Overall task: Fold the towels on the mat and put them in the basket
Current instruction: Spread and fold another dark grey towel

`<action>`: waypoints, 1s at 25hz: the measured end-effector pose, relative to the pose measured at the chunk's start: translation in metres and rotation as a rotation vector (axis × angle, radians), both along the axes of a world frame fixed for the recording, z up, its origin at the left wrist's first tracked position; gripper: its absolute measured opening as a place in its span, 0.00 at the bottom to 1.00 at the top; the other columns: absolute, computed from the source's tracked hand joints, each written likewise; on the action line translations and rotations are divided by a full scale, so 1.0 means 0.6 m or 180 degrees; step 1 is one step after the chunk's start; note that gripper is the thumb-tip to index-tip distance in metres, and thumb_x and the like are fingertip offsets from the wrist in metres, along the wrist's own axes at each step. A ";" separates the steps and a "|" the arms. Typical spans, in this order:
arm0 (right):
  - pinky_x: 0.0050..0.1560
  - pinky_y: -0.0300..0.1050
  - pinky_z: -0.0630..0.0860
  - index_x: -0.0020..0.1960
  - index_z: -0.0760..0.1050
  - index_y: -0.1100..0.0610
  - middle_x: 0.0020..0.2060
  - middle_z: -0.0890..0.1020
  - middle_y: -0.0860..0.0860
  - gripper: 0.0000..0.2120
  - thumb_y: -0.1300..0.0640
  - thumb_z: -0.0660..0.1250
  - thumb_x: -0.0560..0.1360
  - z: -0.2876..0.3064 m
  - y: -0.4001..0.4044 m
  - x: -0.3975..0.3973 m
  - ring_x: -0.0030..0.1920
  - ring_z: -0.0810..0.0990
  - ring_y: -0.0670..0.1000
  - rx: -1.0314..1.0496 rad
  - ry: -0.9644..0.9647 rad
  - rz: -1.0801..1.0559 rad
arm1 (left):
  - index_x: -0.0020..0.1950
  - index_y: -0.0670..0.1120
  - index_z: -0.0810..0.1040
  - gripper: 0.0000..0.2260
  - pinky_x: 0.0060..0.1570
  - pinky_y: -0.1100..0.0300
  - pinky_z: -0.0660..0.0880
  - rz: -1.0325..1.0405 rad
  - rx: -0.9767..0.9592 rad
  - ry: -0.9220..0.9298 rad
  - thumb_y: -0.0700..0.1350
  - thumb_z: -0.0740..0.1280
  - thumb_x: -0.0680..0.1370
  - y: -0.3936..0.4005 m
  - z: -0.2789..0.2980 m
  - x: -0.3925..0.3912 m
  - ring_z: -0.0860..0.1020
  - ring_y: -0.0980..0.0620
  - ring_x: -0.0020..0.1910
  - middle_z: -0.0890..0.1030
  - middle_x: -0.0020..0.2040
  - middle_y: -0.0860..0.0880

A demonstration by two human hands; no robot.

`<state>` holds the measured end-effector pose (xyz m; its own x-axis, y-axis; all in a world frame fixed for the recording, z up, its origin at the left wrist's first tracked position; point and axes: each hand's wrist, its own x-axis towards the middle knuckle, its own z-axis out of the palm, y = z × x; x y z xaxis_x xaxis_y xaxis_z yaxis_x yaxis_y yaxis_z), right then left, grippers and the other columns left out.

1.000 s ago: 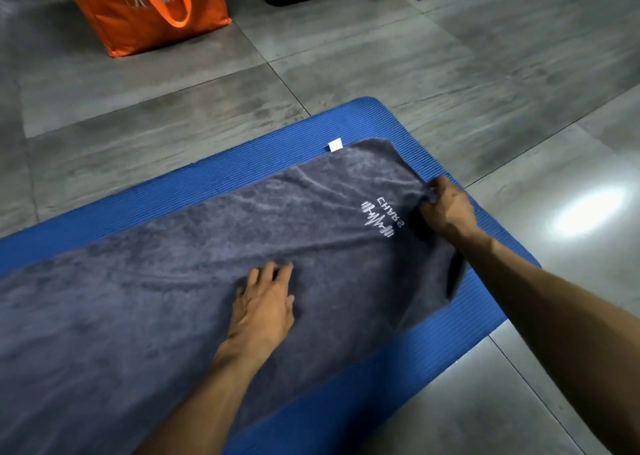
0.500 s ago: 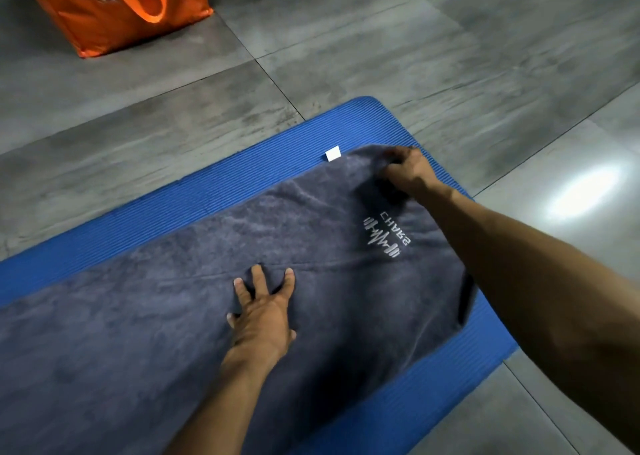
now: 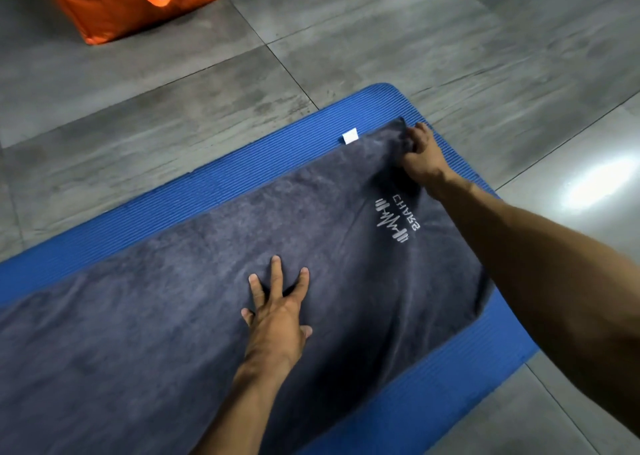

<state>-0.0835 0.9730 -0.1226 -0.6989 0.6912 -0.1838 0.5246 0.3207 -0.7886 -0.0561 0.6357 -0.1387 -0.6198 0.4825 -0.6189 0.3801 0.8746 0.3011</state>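
While the left hand (image 3: 277, 319) is pressed flat, fingers spread, mid-towel, the gray towel's (image 3: 173, 316) far right corner is pinched by the right hand (image 3: 420, 156); its long axis runs leftward.

The grey towel (image 3: 194, 316) runs off the left and bottom edges, so its full length cannot be determined, and the blue mat (image 3: 214, 191) beneath it is likewise cut at the left and bottom. The orange bag (image 3: 114, 4) is cropped by the top edge, leaving its upper part and printing unreadable. The right hand (image 3: 424, 156) covers the towel's far corner, with its fingertips obscured among the folds, and the right forearm hides part of the towel's right edge.
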 end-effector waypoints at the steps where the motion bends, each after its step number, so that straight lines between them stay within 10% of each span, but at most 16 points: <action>1: 0.73 0.44 0.61 0.69 0.68 0.65 0.60 0.72 0.47 0.29 0.56 0.64 0.70 -0.012 -0.020 0.022 0.63 0.69 0.50 0.0390 -0.0189 0.0139 | 0.78 0.64 0.41 0.43 0.71 0.33 0.48 -0.0011 -0.0041 -0.0023 0.43 0.69 0.77 0.002 0.001 0.000 0.28 0.39 0.74 0.24 0.74 0.55; 4: 0.71 0.63 0.64 0.70 0.69 0.64 0.70 0.69 0.65 0.29 0.51 0.55 0.74 -0.073 -0.115 0.111 0.70 0.68 0.66 0.1711 -0.0429 0.0534 | 0.78 0.62 0.41 0.42 0.71 0.31 0.49 -0.0048 -0.0086 -0.0016 0.44 0.69 0.78 0.005 0.003 -0.005 0.29 0.37 0.74 0.26 0.74 0.58; 12: 0.76 0.56 0.50 0.78 0.58 0.48 0.78 0.58 0.50 0.29 0.40 0.43 0.81 -0.104 -0.168 0.304 0.78 0.55 0.56 0.1920 -0.1210 0.0955 | 0.78 0.62 0.42 0.36 0.72 0.34 0.47 -0.0237 -0.0076 0.0142 0.48 0.65 0.80 -0.013 -0.002 0.006 0.31 0.40 0.75 0.30 0.76 0.59; 18: 0.69 0.61 0.61 0.74 0.62 0.57 0.73 0.67 0.57 0.32 0.58 0.59 0.70 -0.054 -0.117 0.400 0.69 0.65 0.62 0.0926 -0.0711 -0.1571 | 0.79 0.58 0.39 0.25 0.76 0.43 0.47 -0.0420 -0.0158 0.0723 0.51 0.47 0.85 -0.042 -0.009 0.088 0.37 0.44 0.78 0.34 0.79 0.52; 25: 0.49 0.51 0.76 0.38 0.74 0.57 0.39 0.82 0.56 0.10 0.51 0.71 0.70 -0.024 -0.075 0.395 0.48 0.81 0.59 0.0042 -0.0826 -0.1353 | 0.79 0.54 0.40 0.29 0.76 0.45 0.48 -0.0782 0.0039 0.0758 0.54 0.52 0.83 -0.085 0.001 0.177 0.39 0.47 0.79 0.36 0.79 0.50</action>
<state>0.1533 0.9278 -0.1369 -0.2870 0.9085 -0.3036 0.7896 0.0449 -0.6119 0.0503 0.5849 -0.1383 -0.6106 0.6419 -0.4638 0.6399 0.7450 0.1885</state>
